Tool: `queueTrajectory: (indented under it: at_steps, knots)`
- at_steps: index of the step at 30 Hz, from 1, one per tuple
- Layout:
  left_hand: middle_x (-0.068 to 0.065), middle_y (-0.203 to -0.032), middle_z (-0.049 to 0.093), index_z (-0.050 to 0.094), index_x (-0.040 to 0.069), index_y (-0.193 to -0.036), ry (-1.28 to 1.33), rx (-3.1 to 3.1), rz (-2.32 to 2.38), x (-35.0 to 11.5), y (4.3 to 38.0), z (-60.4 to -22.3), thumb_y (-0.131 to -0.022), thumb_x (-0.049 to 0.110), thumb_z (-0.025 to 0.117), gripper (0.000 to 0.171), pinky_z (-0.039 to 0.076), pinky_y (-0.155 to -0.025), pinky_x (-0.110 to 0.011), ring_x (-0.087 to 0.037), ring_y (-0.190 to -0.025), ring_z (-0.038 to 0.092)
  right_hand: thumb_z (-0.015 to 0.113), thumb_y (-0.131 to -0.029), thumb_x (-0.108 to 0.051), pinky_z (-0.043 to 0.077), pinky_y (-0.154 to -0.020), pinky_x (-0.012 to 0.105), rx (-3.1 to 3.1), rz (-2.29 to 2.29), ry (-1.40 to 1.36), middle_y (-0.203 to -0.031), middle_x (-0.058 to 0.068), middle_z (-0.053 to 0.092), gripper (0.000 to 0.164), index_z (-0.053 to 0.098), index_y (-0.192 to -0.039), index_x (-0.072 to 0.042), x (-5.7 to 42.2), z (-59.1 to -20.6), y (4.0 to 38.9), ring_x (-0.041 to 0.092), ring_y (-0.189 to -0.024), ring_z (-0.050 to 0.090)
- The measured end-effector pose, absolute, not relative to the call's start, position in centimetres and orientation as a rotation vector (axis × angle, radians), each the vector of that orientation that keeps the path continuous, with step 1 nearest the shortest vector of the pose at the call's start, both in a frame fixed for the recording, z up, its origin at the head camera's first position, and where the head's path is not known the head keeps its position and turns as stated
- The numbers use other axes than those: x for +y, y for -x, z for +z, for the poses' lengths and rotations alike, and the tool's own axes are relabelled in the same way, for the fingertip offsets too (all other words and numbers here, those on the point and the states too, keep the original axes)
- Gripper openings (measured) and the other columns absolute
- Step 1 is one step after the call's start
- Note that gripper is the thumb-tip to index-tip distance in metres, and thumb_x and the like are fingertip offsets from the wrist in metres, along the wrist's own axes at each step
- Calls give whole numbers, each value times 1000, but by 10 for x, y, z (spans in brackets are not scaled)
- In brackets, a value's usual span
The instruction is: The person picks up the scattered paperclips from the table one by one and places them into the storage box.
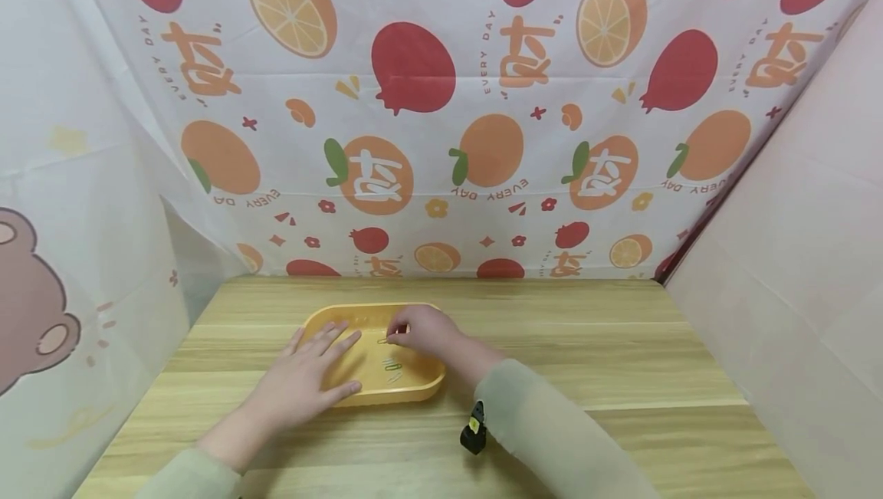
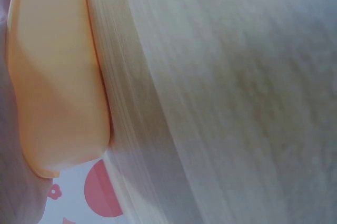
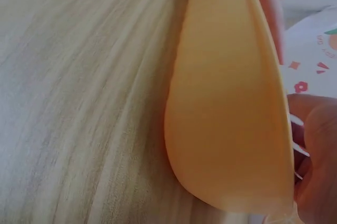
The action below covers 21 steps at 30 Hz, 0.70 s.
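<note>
Head view takes in, at its largest, a white cloth backdrop [image 1: 552, 108] printed with oranges and red fruit, standing behind a pale wood-grain table [image 1: 586, 376]. On the table sits a shallow yellow-orange tray [image 1: 375, 398] with rounded corners, probably plastic.

The left hand [image 1: 303, 372] lies over the tray's left end, fingers straight and spread apart, clamped on nothing; it seems to steady the tray. The right hand [image 1: 429, 330] reaches over the tray's right side with fingers curled, thumb and forefinger tips close together. At those tips shows a small, thin wire paper clip [image 1: 382, 341]; whether it is pinched or only touched, I cannot tell, and the right wrist view hides the fingertips behind the tray wall. A small black device [image 1: 473, 430] shows beside the right sleeve.

Smallest, nearer the front of the tray floor, lie a green wire paper clip [image 1: 393, 367] and slender pale pieces [image 1: 395, 378], likely clips too.

The step in hand looks like picking up or placing a single clip. The next move probably calls for a precise fingertip pinch or release, with the tray kept still.
</note>
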<state>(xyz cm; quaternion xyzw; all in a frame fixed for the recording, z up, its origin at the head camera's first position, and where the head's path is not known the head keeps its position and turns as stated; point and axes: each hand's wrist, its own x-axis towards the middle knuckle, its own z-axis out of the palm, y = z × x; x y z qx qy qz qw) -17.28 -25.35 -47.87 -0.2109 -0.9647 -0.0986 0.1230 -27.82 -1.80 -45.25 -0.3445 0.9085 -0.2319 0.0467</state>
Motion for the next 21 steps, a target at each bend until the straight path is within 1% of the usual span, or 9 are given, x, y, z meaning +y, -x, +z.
queueTrajectory:
  at_steps: [2, 5, 6, 10, 13, 18, 21]
  knots:
    - [-9, -159, 34, 41, 22, -152, 616, -2808, -293, -253, 172, -478, -89, 64, 60, 78, 3, -121, -55, -33, -146, 29, 74, -91, -29, 45, -69, 17, 2806, -591, 1064, -77, -17, 62, 8, 76, -84, -24, -21, -455, 278, 0, -72, 53]
    - [-9, -158, 36, 42, 22, -152, 619, -2798, -301, -253, 172, -477, -89, 63, 62, 77, 5, -120, -56, -34, -145, 30, 73, -91, -29, 47, -71, 21, 2846, -405, 1056, -75, -17, 61, 10, 76, -82, -26, -25, -457, 277, 2, -71, 53]
    - [-10, -157, 36, 43, 22, -152, 622, -2795, -299, -253, 172, -476, -89, 62, 62, 77, 5, -120, -57, -34, -145, 31, 72, -92, -29, 47, -74, 22, 2857, -349, 1045, -75, -17, 61, 11, 75, -82, -27, -26, -457, 276, 2, -71, 54]
    - [-9, -157, 37, 43, 22, -152, 621, -2798, -310, -252, 171, -474, -89, 61, 63, 77, 0, -121, -53, -33, -145, 31, 71, -90, -29, 46, -87, 31, 2883, -174, 1008, -72, -20, 61, 12, 74, -79, -29, -31, -458, 273, 3, -72, 55]
    - [-9, -157, 37, 43, 22, -152, 615, -2806, -324, -252, 170, -472, -89, 61, 63, 77, 0, -121, -53, -33, -145, 30, 71, -89, -29, 43, -95, 37, 2902, -123, 978, -69, -20, 60, 15, 72, -74, -30, -34, -457, 270, 4, -69, 54]
    - [-9, -158, 36, 44, 21, -151, 618, -2810, -324, -252, 170, -470, -89, 62, 63, 77, 9, -119, -59, -32, -146, 30, 71, -89, -30, 43, -96, 39, 2922, -78, 940, -67, -20, 59, 19, 69, -70, -30, -39, -455, 268, 4, -67, 53]
    - [-8, -158, 35, 43, 22, -151, 616, -2815, -314, -252, 170, -471, -89, 62, 62, 77, 10, -119, -59, -32, -146, 30, 72, -89, -32, 43, -95, 38, 2924, -58, 925, -68, -19, 59, 19, 69, -71, -30, -41, -457, 267, 4, -68, 53]
